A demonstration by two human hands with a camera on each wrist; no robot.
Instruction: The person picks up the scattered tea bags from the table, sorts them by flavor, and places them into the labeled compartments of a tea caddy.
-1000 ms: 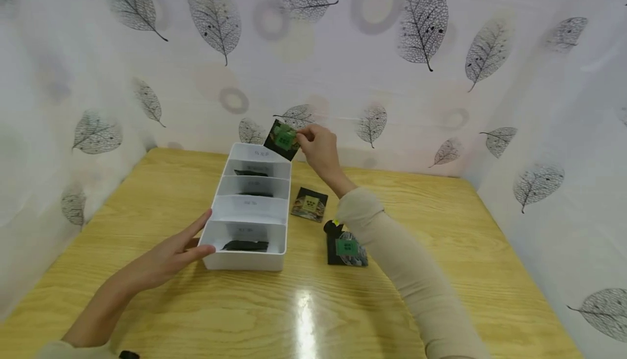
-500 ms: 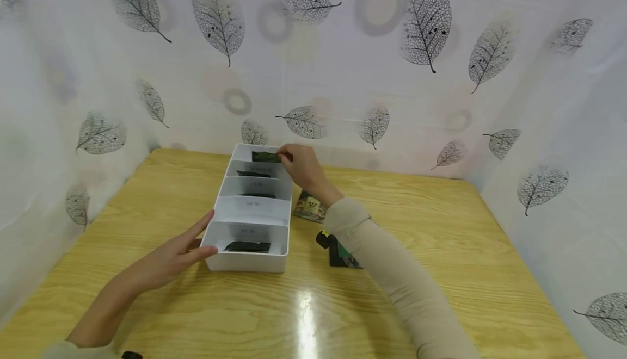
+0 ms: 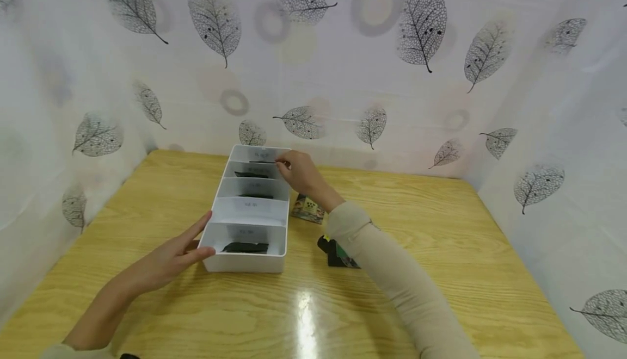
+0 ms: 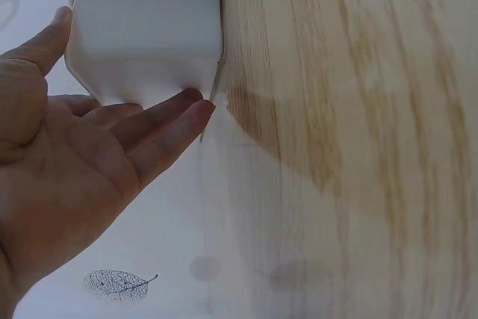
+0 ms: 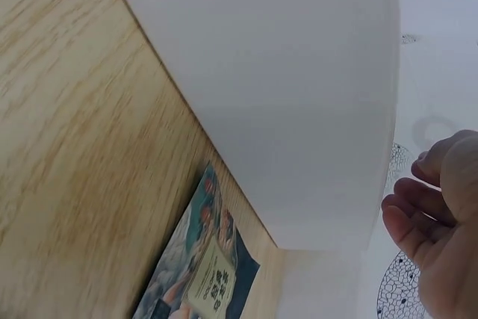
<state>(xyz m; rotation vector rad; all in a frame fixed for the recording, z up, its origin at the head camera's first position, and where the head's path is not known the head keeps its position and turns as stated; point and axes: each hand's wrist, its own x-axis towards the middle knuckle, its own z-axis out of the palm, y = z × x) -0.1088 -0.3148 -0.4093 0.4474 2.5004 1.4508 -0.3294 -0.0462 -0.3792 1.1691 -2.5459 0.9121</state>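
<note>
A long white divided box (image 3: 251, 217) lies on the wooden table. My right hand (image 3: 282, 162) reaches over the farthest compartment and pinches the top edge of a dark packet (image 3: 262, 161) that stands almost wholly inside it. In the right wrist view that hand (image 5: 437, 211) hovers with curled fingers beside the box wall (image 5: 284, 95). My left hand (image 3: 198, 237) rests with straight fingers against the box's near left corner. The left wrist view shows the hand (image 4: 131, 65) flat against the box's white wall (image 4: 149, 5).
Dark packets lie in three other compartments (image 3: 251, 174), (image 3: 255, 195), (image 3: 246, 247). A packet with a pale label (image 3: 308, 210) lies on the table right of the box, also seen from the right wrist (image 5: 205, 278). Another dark packet (image 3: 343, 257) is partly hidden by my right forearm. Patterned curtain walls enclose the table.
My right hand lowered the green-labelled packet from above the box's far end into the farthest compartment. The left hand stayed at the near corner.
</note>
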